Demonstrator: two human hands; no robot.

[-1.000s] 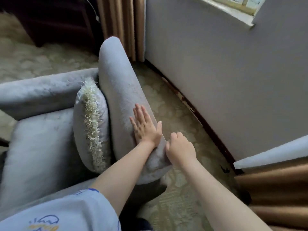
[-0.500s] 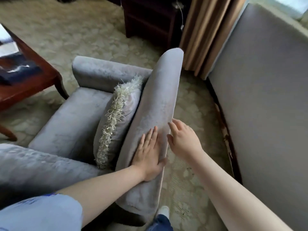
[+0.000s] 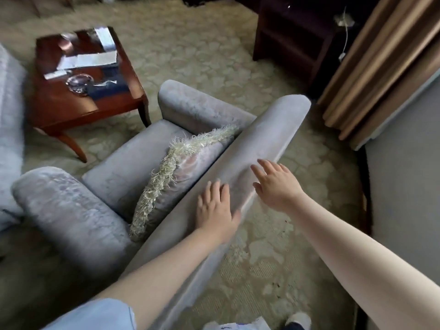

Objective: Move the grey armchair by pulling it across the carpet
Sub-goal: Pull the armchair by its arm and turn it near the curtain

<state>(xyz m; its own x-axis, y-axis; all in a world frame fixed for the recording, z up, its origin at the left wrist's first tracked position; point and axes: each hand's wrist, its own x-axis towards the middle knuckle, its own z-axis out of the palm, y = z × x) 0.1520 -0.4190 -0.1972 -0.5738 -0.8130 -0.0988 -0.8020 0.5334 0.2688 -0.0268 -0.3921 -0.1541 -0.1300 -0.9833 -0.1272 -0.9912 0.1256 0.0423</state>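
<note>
The grey armchair point(image 3: 133, 167) stands on the patterned carpet point(image 3: 273, 258), seen from behind its backrest. A fringed grey cushion point(image 3: 181, 172) leans against the inside of the backrest. My left hand point(image 3: 215, 210) lies flat on the top of the backrest, fingers straight, thumb over the rear edge. My right hand point(image 3: 276, 184) is just to its right at the rear edge of the backrest top, fingers spread and relaxed; I cannot tell whether it touches the fabric.
A dark red side table point(image 3: 83, 98) with papers and a glass dish stands left of the chair's front. A dark cabinet point(image 3: 292, 36) and brown curtains point(image 3: 381, 75) are at the back right. A grey wall point(image 3: 409, 186) runs along the right. Another grey seat point(image 3: 9, 129) is at far left.
The view has swung left and the chair now sits further from the wall. My right hand has opened from a curled grip on the backrest edge and moved along it. My left hand stays flat.
</note>
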